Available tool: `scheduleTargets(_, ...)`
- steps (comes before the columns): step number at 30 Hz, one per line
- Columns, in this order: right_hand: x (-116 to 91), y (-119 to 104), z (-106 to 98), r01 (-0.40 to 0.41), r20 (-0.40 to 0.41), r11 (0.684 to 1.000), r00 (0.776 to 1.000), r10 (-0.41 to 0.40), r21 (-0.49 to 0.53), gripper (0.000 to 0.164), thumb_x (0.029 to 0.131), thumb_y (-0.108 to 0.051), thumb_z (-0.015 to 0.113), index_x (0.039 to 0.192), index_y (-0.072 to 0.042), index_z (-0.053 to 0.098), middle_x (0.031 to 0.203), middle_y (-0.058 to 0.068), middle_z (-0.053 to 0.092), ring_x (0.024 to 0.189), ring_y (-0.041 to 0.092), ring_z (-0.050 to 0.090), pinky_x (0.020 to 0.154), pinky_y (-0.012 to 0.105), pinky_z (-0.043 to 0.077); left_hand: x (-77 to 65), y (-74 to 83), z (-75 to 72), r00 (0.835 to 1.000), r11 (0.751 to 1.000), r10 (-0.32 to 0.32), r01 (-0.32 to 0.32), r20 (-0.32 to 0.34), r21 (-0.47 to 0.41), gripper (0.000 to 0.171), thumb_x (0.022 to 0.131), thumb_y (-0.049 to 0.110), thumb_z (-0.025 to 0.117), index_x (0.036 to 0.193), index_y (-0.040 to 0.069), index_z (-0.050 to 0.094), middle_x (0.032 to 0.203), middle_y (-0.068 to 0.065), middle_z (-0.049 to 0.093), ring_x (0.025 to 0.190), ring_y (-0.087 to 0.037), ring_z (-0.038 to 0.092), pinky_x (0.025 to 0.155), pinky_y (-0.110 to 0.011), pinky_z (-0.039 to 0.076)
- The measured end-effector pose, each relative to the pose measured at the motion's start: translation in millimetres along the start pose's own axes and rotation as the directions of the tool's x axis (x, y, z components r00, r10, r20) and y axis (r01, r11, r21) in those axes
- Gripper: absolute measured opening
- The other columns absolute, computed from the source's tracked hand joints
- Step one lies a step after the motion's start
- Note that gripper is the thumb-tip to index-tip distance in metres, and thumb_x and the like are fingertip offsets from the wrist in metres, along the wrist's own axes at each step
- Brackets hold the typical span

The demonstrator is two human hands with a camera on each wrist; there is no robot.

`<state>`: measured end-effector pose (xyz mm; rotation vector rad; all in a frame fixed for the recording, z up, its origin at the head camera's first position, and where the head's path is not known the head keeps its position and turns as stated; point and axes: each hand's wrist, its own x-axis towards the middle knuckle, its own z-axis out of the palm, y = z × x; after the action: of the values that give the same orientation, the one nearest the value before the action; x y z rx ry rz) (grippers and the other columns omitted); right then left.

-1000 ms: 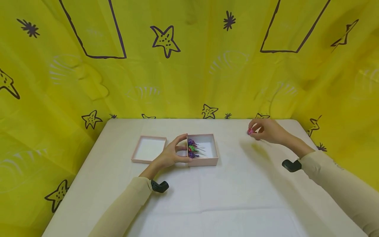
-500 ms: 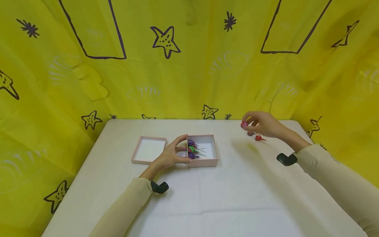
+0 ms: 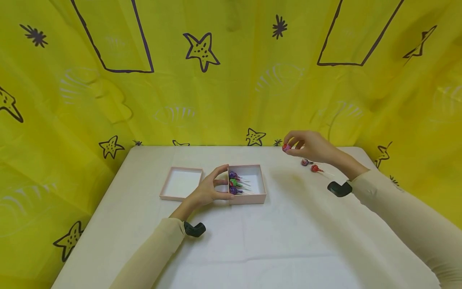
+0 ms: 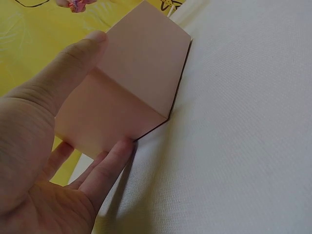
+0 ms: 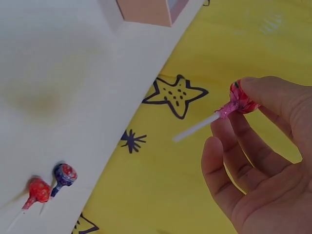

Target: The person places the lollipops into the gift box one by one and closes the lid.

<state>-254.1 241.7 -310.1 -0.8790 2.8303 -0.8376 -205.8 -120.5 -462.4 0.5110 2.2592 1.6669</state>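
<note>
My right hand pinches a pink-red wrapped lollipop by its head, held up over the back right of the table; its white stick points away from the palm in the right wrist view. My left hand grips the left end of an open pink box, thumb at the near side and fingers round the far side. Inside that box lie three lollipops, two purple and one green, heads to the left and sticks to the right. In the left wrist view the box hides its contents.
Two more lollipops lie on the white table below my right hand: a red one and a dark blue-and-red one. Left of the box is its shallow lid, inside facing up. A yellow patterned curtain stands behind the table.
My right hand has lifted the pink-red lollipop off the table and carried it left, uncovering the two lying there. The left hand and the box have stayed in place.
</note>
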Motion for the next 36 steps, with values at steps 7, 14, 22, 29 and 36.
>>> scheduleTargets(7,9,-11,3,0.016,0.011,1.0,1.0,-0.016,-0.005,0.019,0.094,-0.012,0.076,0.111,-0.01,0.07,0.107,0.012,0.074,0.089,0.026,0.069,0.07,0.033,0.058,0.4,-0.8,0.0,1.0,1.0,0.009,-0.009,0.001,0.005,0.105,0.08,0.016,0.091,0.163,0.019,0.026,0.167,-0.006,0.028,0.137,-0.037,0.051,0.107,-0.057,0.046)
scheduleTargets(14,19,-17,12,0.027,0.018,1.0,0.999,-0.027,0.01,0.019,0.092,-0.007,0.077,0.109,-0.009,0.069,0.102,0.01,0.074,0.087,0.027,0.068,0.069,0.033,0.059,0.6,-2.7,0.0,1.0,1.0,0.016,-0.016,0.006,-0.005,0.105,0.08,0.013,0.09,0.163,0.017,0.026,0.167,-0.007,0.027,0.138,-0.038,0.05,0.106,-0.055,0.048)
scheduleTargets(22,29,-25,24,0.075,0.024,0.997,0.997,-0.076,0.035,0.02,0.091,-0.007,0.078,0.108,-0.008,0.069,0.098,0.008,0.075,0.083,0.023,0.068,0.069,0.033,0.058,1.0,-2.5,-0.3,1.0,1.0,0.02,-0.02,0.01,-0.01,0.106,0.08,0.013,0.09,0.163,0.017,0.026,0.167,-0.007,0.027,0.138,-0.037,0.05,0.106,-0.054,0.048)
scheduleTargets(29,37,-32,37,0.107,0.057,0.992,0.992,-0.111,0.073,0.019,0.091,-0.009,0.078,0.108,-0.009,0.07,0.099,0.008,0.075,0.084,0.022,0.069,0.067,0.032,0.058,1.1,-3.0,-0.5,1.0,1.0,0.018,-0.018,0.012,-0.023,0.106,0.08,0.011,0.09,0.163,0.017,0.025,0.167,-0.006,0.027,0.138,-0.037,0.05,0.106,-0.054,0.048)
scheduleTargets(36,44,-42,51,0.107,0.102,0.989,0.988,-0.117,0.1,0.018,0.092,-0.01,0.077,0.109,-0.009,0.07,0.104,0.007,0.074,0.089,0.024,0.068,0.068,0.032,0.06,1.5,-2.1,-0.1,1.0,1.0,0.017,-0.017,0.01,-0.014,0.104,0.081,0.013,0.089,0.163,0.017,0.025,0.167,-0.006,0.028,0.137,-0.036,0.051,0.107,-0.054,0.047)
